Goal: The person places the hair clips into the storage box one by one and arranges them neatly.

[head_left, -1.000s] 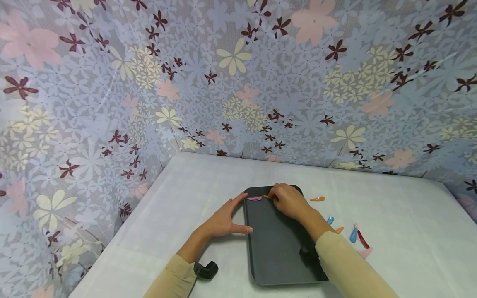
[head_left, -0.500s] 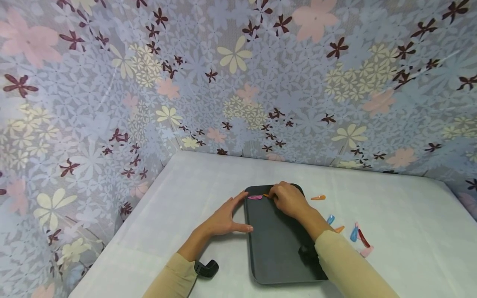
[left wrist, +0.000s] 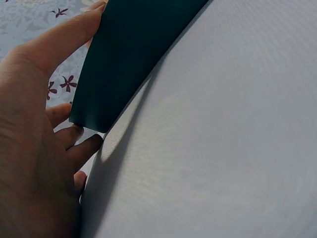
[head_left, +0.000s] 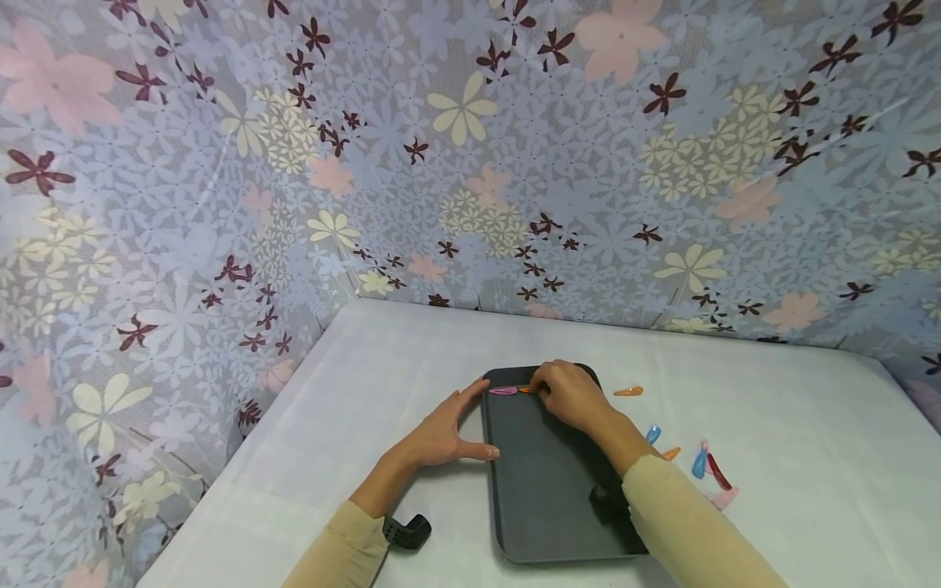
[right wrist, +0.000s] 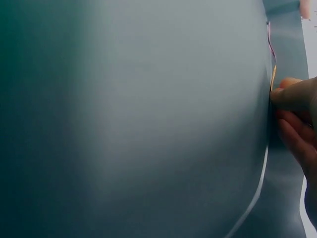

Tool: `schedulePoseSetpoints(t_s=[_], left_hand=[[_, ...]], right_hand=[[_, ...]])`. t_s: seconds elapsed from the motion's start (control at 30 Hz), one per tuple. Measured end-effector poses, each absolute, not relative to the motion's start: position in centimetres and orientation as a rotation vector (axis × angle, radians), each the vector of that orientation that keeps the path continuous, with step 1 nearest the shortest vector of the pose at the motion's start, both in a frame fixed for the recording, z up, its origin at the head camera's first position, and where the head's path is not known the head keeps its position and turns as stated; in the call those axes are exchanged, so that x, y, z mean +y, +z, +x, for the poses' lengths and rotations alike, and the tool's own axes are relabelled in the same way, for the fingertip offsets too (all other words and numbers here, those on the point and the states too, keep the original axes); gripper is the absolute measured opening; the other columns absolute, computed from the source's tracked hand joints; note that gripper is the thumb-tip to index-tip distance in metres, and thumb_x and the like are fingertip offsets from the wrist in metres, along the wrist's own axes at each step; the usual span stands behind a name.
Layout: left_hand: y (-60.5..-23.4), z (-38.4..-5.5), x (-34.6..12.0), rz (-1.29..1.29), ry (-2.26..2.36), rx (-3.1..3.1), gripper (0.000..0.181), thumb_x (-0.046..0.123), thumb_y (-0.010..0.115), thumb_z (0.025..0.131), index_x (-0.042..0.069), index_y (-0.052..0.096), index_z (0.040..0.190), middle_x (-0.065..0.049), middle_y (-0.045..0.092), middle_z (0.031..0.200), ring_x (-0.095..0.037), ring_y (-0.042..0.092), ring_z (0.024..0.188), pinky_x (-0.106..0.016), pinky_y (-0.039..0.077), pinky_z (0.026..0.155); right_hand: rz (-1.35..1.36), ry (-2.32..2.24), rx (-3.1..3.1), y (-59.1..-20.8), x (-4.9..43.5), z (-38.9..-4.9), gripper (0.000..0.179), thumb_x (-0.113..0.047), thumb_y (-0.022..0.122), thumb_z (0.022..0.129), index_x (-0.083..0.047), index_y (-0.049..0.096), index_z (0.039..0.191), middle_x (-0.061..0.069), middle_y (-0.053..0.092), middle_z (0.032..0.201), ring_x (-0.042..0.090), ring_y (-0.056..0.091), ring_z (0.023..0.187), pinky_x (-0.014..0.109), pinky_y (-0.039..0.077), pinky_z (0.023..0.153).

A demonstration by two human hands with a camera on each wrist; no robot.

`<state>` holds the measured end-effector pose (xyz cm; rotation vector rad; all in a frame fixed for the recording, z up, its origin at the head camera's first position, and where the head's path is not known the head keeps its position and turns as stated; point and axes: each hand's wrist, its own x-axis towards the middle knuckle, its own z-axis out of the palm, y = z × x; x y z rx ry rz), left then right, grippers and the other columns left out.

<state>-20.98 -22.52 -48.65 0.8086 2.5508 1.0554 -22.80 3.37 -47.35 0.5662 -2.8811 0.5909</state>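
Note:
A dark grey tray [head_left: 547,490] lies on the white table. Inside its far left corner rests a pink hair clip [head_left: 503,391]. My right hand [head_left: 569,396] reaches over the tray's far end and pinches an orange hair clip [head_left: 525,389] just right of the pink one. In the right wrist view the thumb and fingertips hold the end of the orange clip [right wrist: 273,77] against the tray floor beside the far wall. My left hand [head_left: 439,433] touches the tray's left wall, thumb and fingers spread. The left wrist view shows its fingers against the tray's outer side [left wrist: 124,59].
Right of the tray lie loose hair clips: an orange one [head_left: 628,391], a blue one [head_left: 653,434], another orange [head_left: 671,453], and a group with blue [head_left: 699,464], dark red [head_left: 716,472] and pink [head_left: 724,497]. A patterned floral curtain [head_left: 470,163] stands behind the table.
The orange clip in my right hand has shifted slightly and sits nearer in line with the pink clip. My left hand has stayed in place.

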Motion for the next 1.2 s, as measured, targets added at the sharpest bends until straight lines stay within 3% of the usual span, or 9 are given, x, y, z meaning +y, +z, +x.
schedulePoseSetpoints(t_s=[1.2], left_hand=[[-48.9,-21.0,-22.7,0.826,1.063,2.554,0.102,0.063,0.074,0.067,0.044,0.016,0.148,0.015,0.019,0.156,-0.031,0.012,0.147,-0.058,0.02,0.114]], right_hand=[[0.564,0.917,-2.87,-44.4,7.1,-22.5,0.013,-0.016,0.069,0.085,-0.013,0.073,0.097,-0.001,0.071,0.093,0.01,0.064,0.08,0.03,0.052,0.072]])
